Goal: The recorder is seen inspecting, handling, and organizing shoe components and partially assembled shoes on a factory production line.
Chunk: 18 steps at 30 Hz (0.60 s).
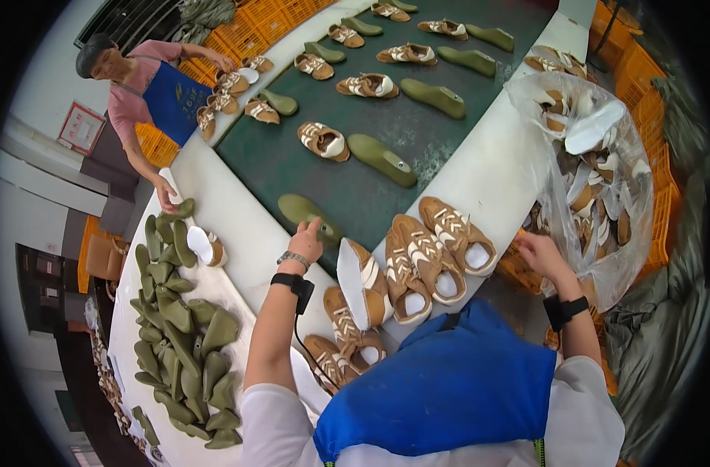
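My left hand (304,243) is at a green shoe last (308,216) on the near end of the dark green belt, its fingertips on the last's near side. My right hand (543,255) hovers, fingers loosely bent and apart, between a clear plastic bag of shoes (596,187) and a row of brown sneakers with white stripes. The closest sneaker (465,237) in that row lies on the white ledge. Another sneaker (363,284) is tilted on its side, with a white sheet-like piece along it. More brown sneakers (343,323) lie against my blue apron.
The green belt (254,167) carries several sneaker-and-last pairs. A heap of green lasts (188,342) covers the white table on my left. Across the belt a co-worker in a blue apron (168,105) reaches toward lasts and shoes. Orange crates (651,148) stand at the right.
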Each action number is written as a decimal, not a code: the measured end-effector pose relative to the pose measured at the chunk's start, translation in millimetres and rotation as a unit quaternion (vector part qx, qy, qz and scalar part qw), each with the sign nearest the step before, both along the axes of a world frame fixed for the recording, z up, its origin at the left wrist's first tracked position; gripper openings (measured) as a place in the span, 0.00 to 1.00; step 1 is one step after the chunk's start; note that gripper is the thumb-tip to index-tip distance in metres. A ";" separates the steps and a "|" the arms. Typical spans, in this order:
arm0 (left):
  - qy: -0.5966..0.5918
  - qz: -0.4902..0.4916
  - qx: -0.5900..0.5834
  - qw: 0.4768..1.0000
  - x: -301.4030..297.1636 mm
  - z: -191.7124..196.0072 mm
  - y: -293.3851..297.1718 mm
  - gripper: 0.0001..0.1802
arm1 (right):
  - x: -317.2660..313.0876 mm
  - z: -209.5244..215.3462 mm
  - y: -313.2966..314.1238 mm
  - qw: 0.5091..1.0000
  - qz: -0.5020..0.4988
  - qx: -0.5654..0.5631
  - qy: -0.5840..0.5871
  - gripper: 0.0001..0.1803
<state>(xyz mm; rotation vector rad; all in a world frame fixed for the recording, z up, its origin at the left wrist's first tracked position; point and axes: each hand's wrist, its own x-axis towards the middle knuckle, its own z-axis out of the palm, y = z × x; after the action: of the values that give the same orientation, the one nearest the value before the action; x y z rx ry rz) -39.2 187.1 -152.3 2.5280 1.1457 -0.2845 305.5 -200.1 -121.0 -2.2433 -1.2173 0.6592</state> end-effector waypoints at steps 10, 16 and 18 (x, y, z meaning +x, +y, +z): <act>0.045 0.003 -0.141 0.989 -8.9 23.6 -149.6 0.53 | -40.9 24.1 67.7 0.985 0.125 0.116 -0.011 0.11; -0.279 0.328 -0.422 0.798 -27.7 33.2 -138.8 0.29 | -75.6 32.6 80.1 0.967 0.178 0.182 -0.010 0.12; -0.427 0.336 -0.497 0.677 -21.6 56.3 -151.5 0.27 | -93.0 40.8 88.2 0.955 0.195 0.193 0.113 0.16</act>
<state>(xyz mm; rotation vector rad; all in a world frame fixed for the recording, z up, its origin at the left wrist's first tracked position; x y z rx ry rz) -60.8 35.6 -96.1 0.9196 0.9740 0.3703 212.5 -111.8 -80.2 -1.5786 -1.5323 0.7243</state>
